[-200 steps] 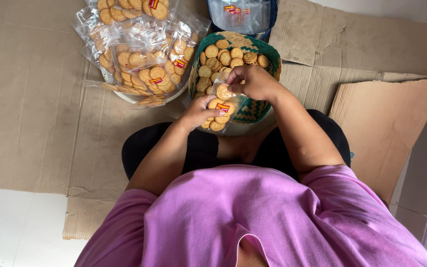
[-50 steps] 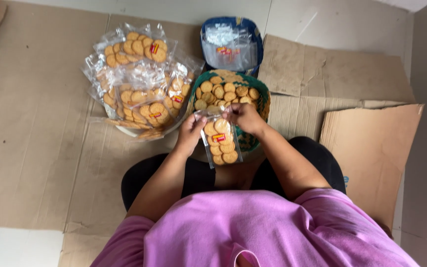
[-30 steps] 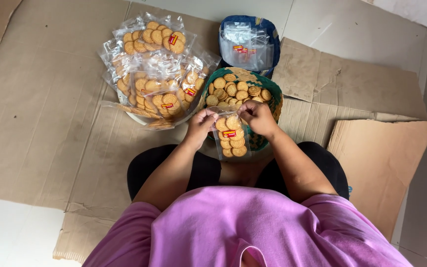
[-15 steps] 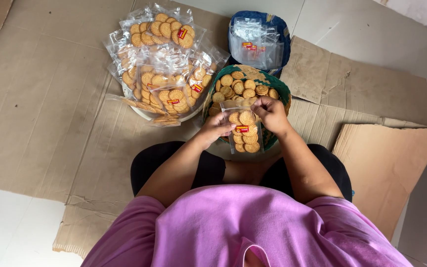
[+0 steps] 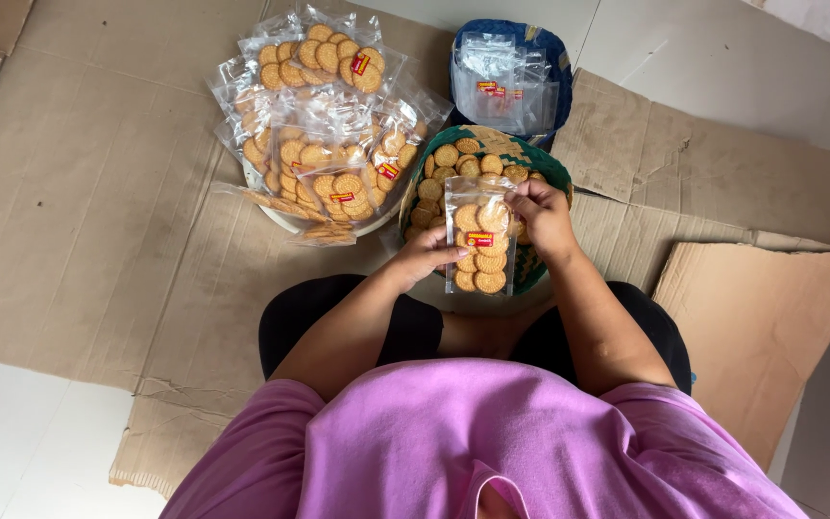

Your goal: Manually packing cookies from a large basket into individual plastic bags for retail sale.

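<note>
I hold a clear plastic bag of round golden biscuits (image 5: 478, 242) with a small red and yellow label, upright over my lap. My left hand (image 5: 425, 258) grips its lower left edge. My right hand (image 5: 542, 213) pinches its upper right corner. Just behind the bag sits a green and tan woven basket (image 5: 551, 169) holding several loose biscuits (image 5: 446, 165).
A pile of filled biscuit bags (image 5: 324, 135) rests on a white dish at the left of the basket. A blue woven basket (image 5: 505, 72) with empty clear bags stands behind. Flattened cardboard sheets (image 5: 79, 192) cover the floor, with a loose piece (image 5: 761, 327) at my right.
The biscuit bag went from being filled over the basket to being held upright by both hands. My left hand slid down from its top to its lower edge.
</note>
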